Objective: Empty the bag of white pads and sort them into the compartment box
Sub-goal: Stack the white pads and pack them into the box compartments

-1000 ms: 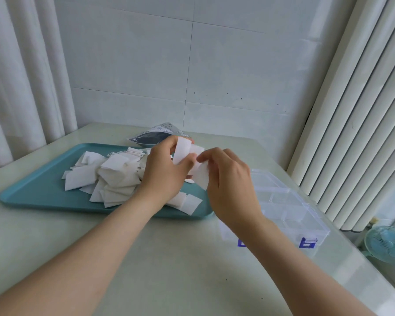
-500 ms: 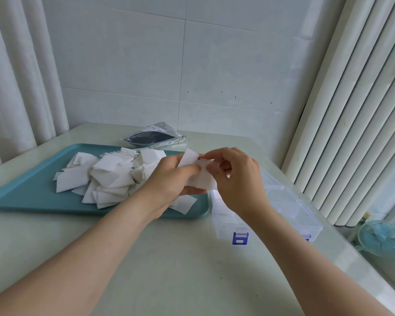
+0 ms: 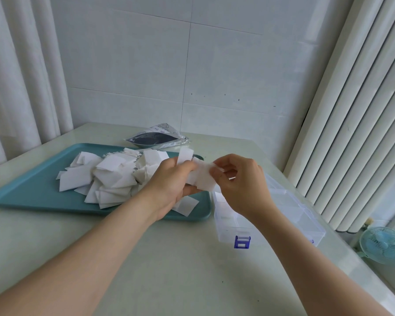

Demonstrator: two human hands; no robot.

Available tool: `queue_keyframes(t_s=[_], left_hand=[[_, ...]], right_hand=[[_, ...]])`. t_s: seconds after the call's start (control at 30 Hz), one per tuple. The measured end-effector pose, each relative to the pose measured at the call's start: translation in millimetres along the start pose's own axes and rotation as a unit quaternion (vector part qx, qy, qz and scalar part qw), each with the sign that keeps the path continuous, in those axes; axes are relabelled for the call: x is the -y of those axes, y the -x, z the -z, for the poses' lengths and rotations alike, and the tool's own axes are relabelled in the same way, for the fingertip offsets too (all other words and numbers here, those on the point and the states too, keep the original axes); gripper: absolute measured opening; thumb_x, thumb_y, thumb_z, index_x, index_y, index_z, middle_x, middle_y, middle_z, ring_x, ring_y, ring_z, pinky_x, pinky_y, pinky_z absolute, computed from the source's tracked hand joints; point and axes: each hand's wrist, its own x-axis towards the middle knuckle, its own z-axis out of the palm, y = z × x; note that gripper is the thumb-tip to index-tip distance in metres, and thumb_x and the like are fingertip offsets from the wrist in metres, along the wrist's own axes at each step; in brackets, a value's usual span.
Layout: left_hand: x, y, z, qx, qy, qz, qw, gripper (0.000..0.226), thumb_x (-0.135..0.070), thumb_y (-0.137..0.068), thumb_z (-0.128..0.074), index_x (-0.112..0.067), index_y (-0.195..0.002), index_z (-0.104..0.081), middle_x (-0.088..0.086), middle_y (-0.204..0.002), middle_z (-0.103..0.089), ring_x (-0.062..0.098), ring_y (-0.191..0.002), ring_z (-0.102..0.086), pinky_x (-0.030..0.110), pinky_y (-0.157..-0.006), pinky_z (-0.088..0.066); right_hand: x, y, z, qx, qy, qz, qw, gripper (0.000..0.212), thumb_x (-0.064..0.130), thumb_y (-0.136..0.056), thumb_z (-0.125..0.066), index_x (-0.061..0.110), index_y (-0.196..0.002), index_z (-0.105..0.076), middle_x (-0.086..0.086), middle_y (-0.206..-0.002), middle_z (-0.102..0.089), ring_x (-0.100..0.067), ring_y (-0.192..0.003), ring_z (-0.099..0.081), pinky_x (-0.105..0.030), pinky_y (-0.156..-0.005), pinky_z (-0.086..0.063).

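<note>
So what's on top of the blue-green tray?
A heap of white pads lies on the tray, with one loose pad near its right front corner. The left hand covers part of the heap, so whatever lies beneath it is hidden.

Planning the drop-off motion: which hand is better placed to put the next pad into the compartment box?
Right, probably. The right hand pinches the edge of a pad and hangs over the compartment box; the left hand grips other pads over the tray, farther from it.
</note>
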Motion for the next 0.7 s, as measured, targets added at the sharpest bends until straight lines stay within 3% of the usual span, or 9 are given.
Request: queue_keyframes(t_s=[0.1, 0.17, 0.27, 0.33, 0.47, 0.6, 0.7], left_hand=[[3.9, -3.0, 2.0, -0.022, -0.028, -0.037, 0.999, 0.018, -0.018, -0.103, -0.059, -0.009, -0.106, -0.075, 0.013, -0.108, -0.077, 0.028, -0.105, -0.074, 0.046, -0.092, -0.062], [4.1, -3.7, 4.5, -0.052, -0.043, -0.07, 0.995, 0.019, -0.024, -0.102, -0.063, -0.012, -0.104, -0.077, 0.009, -0.105, -0.078, 0.025, -0.102, -0.075, 0.046, -0.091, -0.062], [3.4, -3.6, 8.0, -0.086, -0.061, -0.097, 0.99, 0.014, -0.025, -0.1, -0.069, -0.015, -0.101, -0.078, 0.004, -0.098, -0.079, 0.023, -0.095, -0.075, 0.038, -0.081, -0.064], [3.3, -1.5, 8.8, -0.065, -0.07, -0.089, 0.991, 0.013, -0.026, -0.099, -0.071, -0.018, -0.104, -0.079, 0.001, -0.097, -0.08, 0.018, -0.094, -0.076, 0.032, -0.077, -0.063], [3.1, 2.1, 6.1, 0.016, -0.092, -0.059, 0.994, 0.019, -0.027, -0.099, -0.069, -0.015, -0.11, -0.078, 0.009, -0.103, -0.08, 0.023, -0.101, -0.076, 0.04, -0.088, -0.063], [2.1, 4.3, 1.2, 0.052, -0.076, -0.058, 0.994, 0.022, -0.02, -0.105, -0.06, -0.008, -0.117, -0.074, 0.012, -0.108, -0.078, 0.025, -0.103, -0.076, 0.037, -0.085, -0.063], [2.0, 4.4, -0.4, 0.066, -0.068, -0.052, 0.994, 0.024, -0.018, -0.108, -0.054, -0.008, -0.121, -0.071, 0.013, -0.113, -0.077, 0.026, -0.106, -0.075, 0.038, -0.088, -0.063]], right_hand=[[-1.1, -0.1, 3.9, 0.013, -0.075, -0.032, 0.997, 0.01, 0.015, -0.093, -0.074, 0.018, -0.103, -0.074, 0.008, -0.076, -0.078, -0.011, -0.068, -0.074, -0.041, -0.074, -0.063], [-1.0, -0.5, 7.5, 0.011, -0.095, -0.034, 0.995, 0.014, 0.013, -0.093, -0.075, 0.015, -0.106, -0.073, 0.004, -0.074, -0.078, -0.014, -0.064, -0.075, -0.043, -0.071, -0.064], [2.0, -1.5, 13.4, 0.017, -0.133, -0.024, 0.991, 0.007, 0.012, -0.092, -0.077, 0.013, -0.098, -0.073, 0.001, -0.075, -0.078, -0.017, -0.066, -0.074, -0.039, -0.069, -0.062], [5.2, -0.3, 14.5, 0.046, -0.153, -0.005, 0.987, 0.005, 0.011, -0.09, -0.079, 0.012, -0.094, -0.075, 0.001, -0.078, -0.078, -0.016, -0.07, -0.074, -0.034, -0.071, -0.062], [4.7, 0.4, 7.6, 0.026, -0.095, 0.025, 0.995, 0.004, 0.016, -0.09, -0.08, 0.019, -0.091, -0.078, 0.009, -0.079, -0.077, -0.011, -0.074, -0.074, -0.035, -0.076, -0.062], [-0.5, -1.6, 7.4, -0.016, -0.034, 0.013, 0.999, 0.007, 0.024, -0.09, -0.079, 0.031, -0.09, -0.078, 0.015, -0.081, -0.075, -0.01, -0.071, -0.07, -0.034, -0.073, -0.06], [-3.0, -3.2, 8.5, -0.02, -0.002, 0.012, 1.0, 0.009, 0.027, -0.09, -0.079, 0.031, -0.099, -0.079, 0.012, -0.095, -0.072, -0.005, -0.068, -0.068, -0.018, -0.069, -0.054]])
